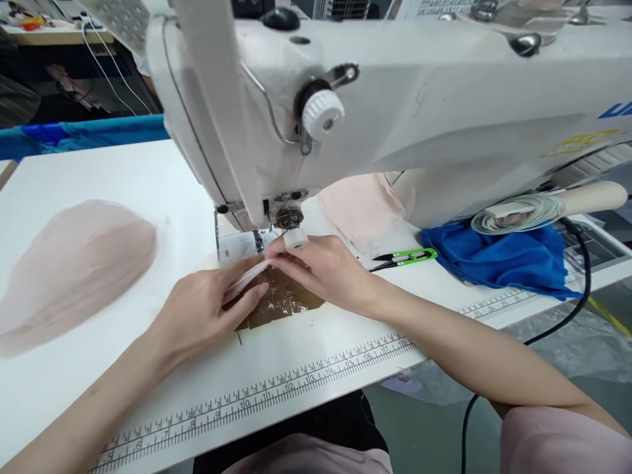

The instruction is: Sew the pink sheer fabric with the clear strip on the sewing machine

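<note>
Under the head of a white sewing machine [276, 99], both of my hands hold a small folded piece of pale pink fabric [247, 278]. My left hand [202, 306] has the fabric between its thumb and fingers, left of the presser foot [259, 241]. Fingertips of my right hand [326, 270] pinch the fabric's far end, just in front of the foot. Brown tape [291, 293] covers the table below the hands. The fabric's edge near the needle is partly hidden by my fingers.
A sheer pink piece [83, 263] lies at left. Pink fabric pieces [363, 207] lie behind my right hand. Green thread snips [407, 258], blue cloth [498, 260] and a coiled pale tape [518, 214] are at right. A printed ruler [266, 395] runs along the front edge.
</note>
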The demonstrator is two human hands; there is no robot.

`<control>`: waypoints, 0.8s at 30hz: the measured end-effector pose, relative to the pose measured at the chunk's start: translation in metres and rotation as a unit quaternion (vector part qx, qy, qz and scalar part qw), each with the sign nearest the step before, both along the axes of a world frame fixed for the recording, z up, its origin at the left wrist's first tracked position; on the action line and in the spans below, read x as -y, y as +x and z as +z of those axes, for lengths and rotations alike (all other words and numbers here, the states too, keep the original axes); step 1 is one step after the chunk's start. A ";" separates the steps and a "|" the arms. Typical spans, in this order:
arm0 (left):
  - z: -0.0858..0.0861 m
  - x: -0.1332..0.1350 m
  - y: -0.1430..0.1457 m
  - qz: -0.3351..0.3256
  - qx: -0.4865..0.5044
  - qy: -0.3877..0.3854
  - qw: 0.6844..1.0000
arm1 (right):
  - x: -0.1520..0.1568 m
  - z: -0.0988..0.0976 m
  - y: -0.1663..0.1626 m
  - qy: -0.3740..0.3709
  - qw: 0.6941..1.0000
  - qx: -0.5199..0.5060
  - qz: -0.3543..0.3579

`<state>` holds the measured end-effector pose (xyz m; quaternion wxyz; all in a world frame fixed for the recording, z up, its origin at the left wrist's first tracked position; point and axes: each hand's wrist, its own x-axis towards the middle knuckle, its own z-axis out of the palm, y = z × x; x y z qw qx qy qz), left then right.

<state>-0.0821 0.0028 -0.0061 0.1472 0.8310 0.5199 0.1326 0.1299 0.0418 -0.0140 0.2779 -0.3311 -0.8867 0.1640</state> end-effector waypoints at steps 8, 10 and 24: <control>0.000 -0.013 -0.003 0.006 -0.042 0.000 0.999 | -0.001 -0.003 -0.002 0.023 1.000 0.000 -0.004; 0.005 -0.012 -0.002 0.017 -0.042 -0.015 0.999 | -0.001 -0.003 -0.001 0.017 1.000 0.001 -0.002; -0.008 -0.001 -0.015 -0.147 -0.115 0.146 0.972 | 0.007 0.002 0.002 -0.020 0.992 0.118 0.027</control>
